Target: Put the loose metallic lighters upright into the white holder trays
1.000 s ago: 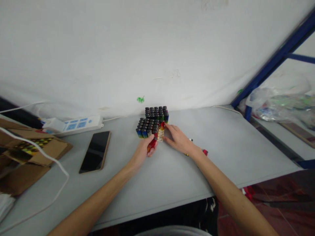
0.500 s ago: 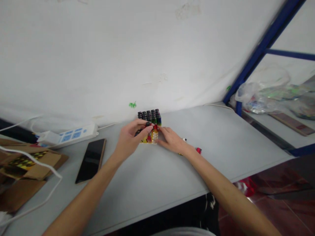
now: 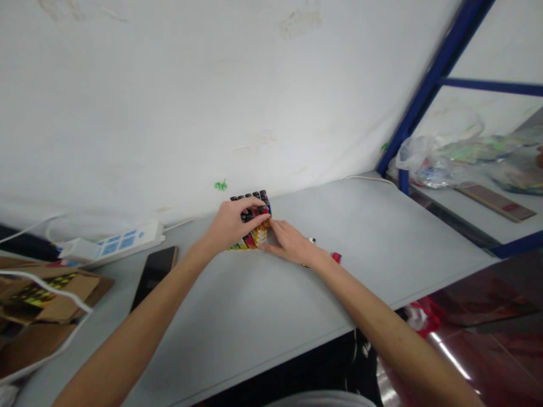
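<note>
Several small black-topped cylinders [image 3: 263,195] stand packed in rows near the wall. In front of them are yellow and red ones [image 3: 250,241] with white ends facing right. My left hand [image 3: 231,226] reaches over the group and pinches a red cylinder with a black top [image 3: 263,210] between thumb and fingertips. My right hand [image 3: 291,243] rests at the group's right side, fingers apart, its fingertips touching the yellow and red pieces. Beside my right wrist lie a small white and black piece [image 3: 312,240] and a red one [image 3: 336,258].
A phone [image 3: 155,271] lies left of my left forearm. Behind it is a white power strip [image 3: 123,243]. An open cardboard box [image 3: 55,333] with small yellow and black items stands far left. Plastic bags [image 3: 428,161] lie beyond the blue frame [image 3: 424,93] at right.
My left hand has shifted right over the group with the red cylinder, covering more of the black tops. My right hand stays at the group's right side. The camera view has shifted slightly.
</note>
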Action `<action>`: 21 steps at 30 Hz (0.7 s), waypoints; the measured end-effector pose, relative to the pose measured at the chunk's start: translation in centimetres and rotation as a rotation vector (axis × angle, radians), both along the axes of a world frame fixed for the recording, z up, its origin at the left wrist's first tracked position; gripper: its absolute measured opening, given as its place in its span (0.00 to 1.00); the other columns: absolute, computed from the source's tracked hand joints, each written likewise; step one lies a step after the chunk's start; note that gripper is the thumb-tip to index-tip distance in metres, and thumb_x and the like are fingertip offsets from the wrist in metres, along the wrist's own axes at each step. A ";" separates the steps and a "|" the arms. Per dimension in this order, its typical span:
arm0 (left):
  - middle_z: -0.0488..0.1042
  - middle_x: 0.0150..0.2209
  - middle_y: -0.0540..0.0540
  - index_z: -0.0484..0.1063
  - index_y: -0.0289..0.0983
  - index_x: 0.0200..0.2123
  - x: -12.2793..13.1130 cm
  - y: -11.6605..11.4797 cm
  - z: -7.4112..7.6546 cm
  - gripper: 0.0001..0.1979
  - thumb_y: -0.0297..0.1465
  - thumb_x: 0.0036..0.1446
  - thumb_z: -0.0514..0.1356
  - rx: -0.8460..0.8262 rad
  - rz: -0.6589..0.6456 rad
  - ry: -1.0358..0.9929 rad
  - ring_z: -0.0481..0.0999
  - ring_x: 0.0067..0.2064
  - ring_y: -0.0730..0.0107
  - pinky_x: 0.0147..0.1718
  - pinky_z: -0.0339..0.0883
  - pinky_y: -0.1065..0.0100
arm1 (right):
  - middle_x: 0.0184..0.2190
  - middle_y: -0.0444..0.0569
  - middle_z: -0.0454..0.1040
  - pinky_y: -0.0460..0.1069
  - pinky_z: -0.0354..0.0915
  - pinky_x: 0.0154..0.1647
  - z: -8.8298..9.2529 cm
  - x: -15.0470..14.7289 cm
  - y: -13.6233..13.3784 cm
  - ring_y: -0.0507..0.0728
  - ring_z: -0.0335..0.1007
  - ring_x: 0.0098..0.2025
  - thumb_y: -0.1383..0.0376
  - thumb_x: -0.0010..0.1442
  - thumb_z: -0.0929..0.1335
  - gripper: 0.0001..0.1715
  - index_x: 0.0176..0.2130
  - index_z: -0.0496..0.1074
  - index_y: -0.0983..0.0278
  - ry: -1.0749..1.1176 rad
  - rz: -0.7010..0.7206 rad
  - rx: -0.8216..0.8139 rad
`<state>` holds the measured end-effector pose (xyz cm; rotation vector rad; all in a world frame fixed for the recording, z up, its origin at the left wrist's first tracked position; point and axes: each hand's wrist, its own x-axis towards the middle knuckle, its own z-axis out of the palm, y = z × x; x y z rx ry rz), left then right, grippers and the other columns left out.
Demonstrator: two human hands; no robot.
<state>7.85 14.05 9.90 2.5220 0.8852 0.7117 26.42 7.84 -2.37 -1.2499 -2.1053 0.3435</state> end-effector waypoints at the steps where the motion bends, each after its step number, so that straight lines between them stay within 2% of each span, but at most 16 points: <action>1: 0.85 0.42 0.45 0.81 0.40 0.43 -0.1 0.2 -0.2 0.14 0.43 0.62 0.63 0.012 -0.013 0.044 0.81 0.43 0.59 0.48 0.70 0.62 | 0.59 0.68 0.73 0.66 0.69 0.59 0.1 0.0 0.0 0.70 0.73 0.57 0.50 0.72 0.68 0.41 0.71 0.54 0.67 0.003 0.007 0.002; 4: 0.84 0.38 0.44 0.82 0.41 0.38 -0.7 1.0 -1.1 0.10 0.40 0.60 0.65 0.061 -0.026 0.146 0.79 0.41 0.57 0.47 0.69 0.59 | 0.62 0.69 0.71 0.66 0.69 0.60 0.2 0.1 0.0 0.70 0.72 0.59 0.49 0.72 0.68 0.42 0.71 0.53 0.68 0.010 0.021 0.000; 8: 0.85 0.40 0.43 0.82 0.41 0.37 -1.2 1.7 -2.1 0.07 0.36 0.59 0.65 0.096 -0.038 0.195 0.78 0.44 0.54 0.49 0.68 0.56 | 0.64 0.66 0.71 0.65 0.69 0.61 0.6 0.1 0.0 0.69 0.72 0.59 0.50 0.72 0.68 0.41 0.72 0.52 0.66 0.011 0.025 -0.011; 12: 0.84 0.39 0.43 0.83 0.41 0.36 -0.8 1.5 -1.7 0.06 0.33 0.55 0.66 0.099 -0.021 0.266 0.77 0.44 0.52 0.47 0.67 0.56 | 0.63 0.66 0.71 0.65 0.70 0.60 0.9 0.1 -0.1 0.69 0.72 0.59 0.53 0.72 0.69 0.39 0.71 0.54 0.67 -0.010 0.013 -0.014; 16: 0.84 0.35 0.45 0.82 0.42 0.36 -0.1 1.1 -1.0 0.06 0.32 0.54 0.65 0.070 -0.036 0.337 0.77 0.40 0.55 0.44 0.67 0.60 | 0.61 0.68 0.73 0.65 0.70 0.61 0.9 0.3 -0.2 0.70 0.73 0.58 0.54 0.72 0.69 0.37 0.69 0.57 0.70 -0.011 0.033 -0.015; 21: 0.83 0.36 0.44 0.82 0.41 0.36 0.6 0.5 -0.5 0.05 0.30 0.58 0.64 0.148 -0.013 0.493 0.78 0.42 0.55 0.43 0.66 0.60 | 0.64 0.70 0.70 0.67 0.69 0.62 0.8 0.4 -0.1 0.70 0.71 0.62 0.57 0.72 0.69 0.40 0.73 0.53 0.69 0.051 0.044 -0.038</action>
